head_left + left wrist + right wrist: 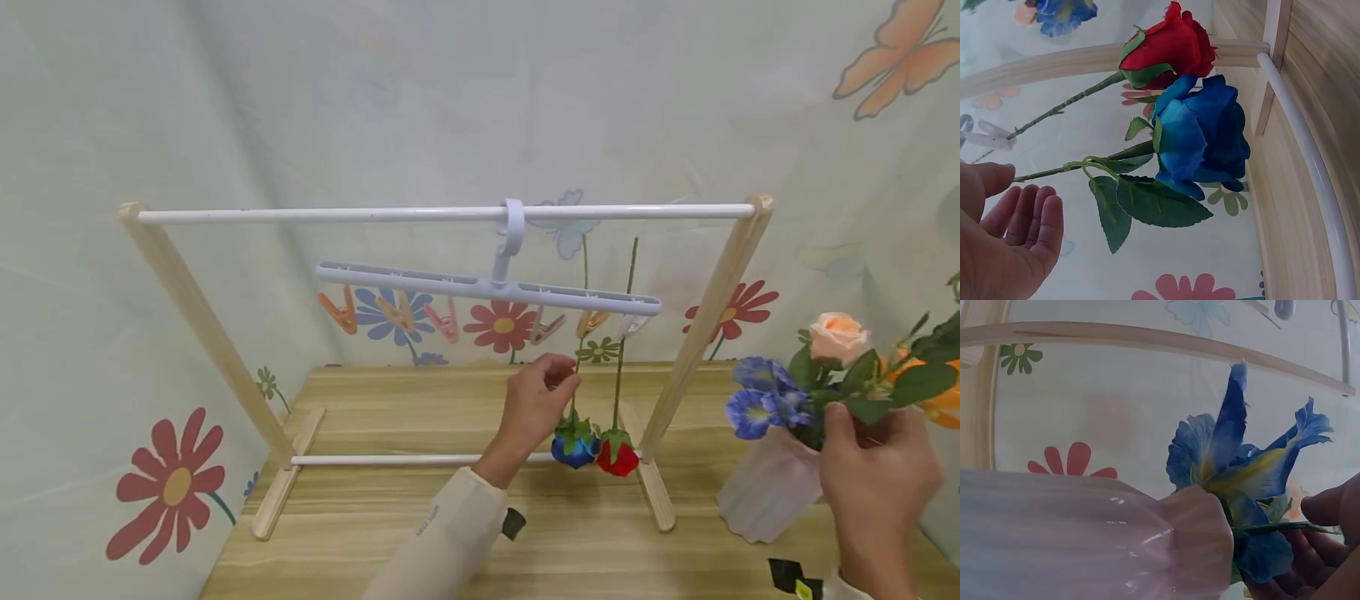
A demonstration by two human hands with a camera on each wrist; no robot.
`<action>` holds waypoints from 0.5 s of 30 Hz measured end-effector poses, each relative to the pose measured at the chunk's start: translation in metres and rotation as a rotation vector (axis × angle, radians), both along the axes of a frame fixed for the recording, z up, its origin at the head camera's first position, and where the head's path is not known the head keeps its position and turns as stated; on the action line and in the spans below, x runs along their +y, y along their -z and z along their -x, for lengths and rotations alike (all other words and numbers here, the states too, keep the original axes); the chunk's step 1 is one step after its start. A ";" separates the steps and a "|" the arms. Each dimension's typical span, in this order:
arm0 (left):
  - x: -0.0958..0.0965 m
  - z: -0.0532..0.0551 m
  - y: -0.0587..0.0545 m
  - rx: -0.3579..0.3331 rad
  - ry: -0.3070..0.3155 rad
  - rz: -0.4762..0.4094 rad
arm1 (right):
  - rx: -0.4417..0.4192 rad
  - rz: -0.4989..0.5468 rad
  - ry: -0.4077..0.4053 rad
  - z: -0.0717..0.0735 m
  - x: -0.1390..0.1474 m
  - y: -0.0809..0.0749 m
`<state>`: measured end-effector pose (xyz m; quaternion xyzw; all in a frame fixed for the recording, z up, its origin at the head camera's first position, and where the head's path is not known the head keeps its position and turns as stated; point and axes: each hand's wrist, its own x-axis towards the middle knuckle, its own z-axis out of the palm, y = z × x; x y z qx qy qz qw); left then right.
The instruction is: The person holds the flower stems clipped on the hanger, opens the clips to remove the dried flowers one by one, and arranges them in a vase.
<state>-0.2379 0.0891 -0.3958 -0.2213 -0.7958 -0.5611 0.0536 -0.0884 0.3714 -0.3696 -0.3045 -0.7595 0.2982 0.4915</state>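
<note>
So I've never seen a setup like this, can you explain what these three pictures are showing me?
There's no machine here, just a person working bare-handed. The wide picture comes from a camera worn on the head, looking forward and down. The other two come from the left and right wrists, so things there look turned sideways. On the table stand a rack and, to its right, a vase of flowers. A hanger with pegs hooks over the rack's top rod; a blue rose and a red rose hang head down from two pegs. The left hand is at the blue rose's stem; whether it grips, I can't tell. The right hand holds a green stem by the vase's mouth.
</note>
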 end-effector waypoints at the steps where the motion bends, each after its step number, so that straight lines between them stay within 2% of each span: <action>1: 0.000 0.000 0.000 0.003 -0.001 0.001 | 0.021 -0.012 -0.012 0.000 0.001 0.000; 3: 0.001 0.000 -0.001 0.007 -0.003 0.001 | 0.070 -0.067 -0.053 0.000 0.004 0.001; 6: 0.001 -0.001 -0.001 0.003 -0.004 0.002 | 0.118 -0.217 -0.111 -0.001 0.008 0.000; 8: 0.002 -0.002 -0.001 -0.005 -0.001 0.004 | 0.097 -0.244 -0.130 -0.003 0.009 -0.001; 11: 0.002 -0.002 -0.002 -0.012 0.001 0.012 | 0.010 -0.251 -0.128 -0.006 0.008 -0.004; 13: 0.003 -0.002 -0.002 -0.012 -0.001 0.012 | -0.092 -0.219 -0.119 -0.006 0.008 -0.006; 15: 0.003 -0.002 -0.002 -0.010 -0.004 0.013 | -0.204 -0.230 -0.122 -0.006 0.009 -0.007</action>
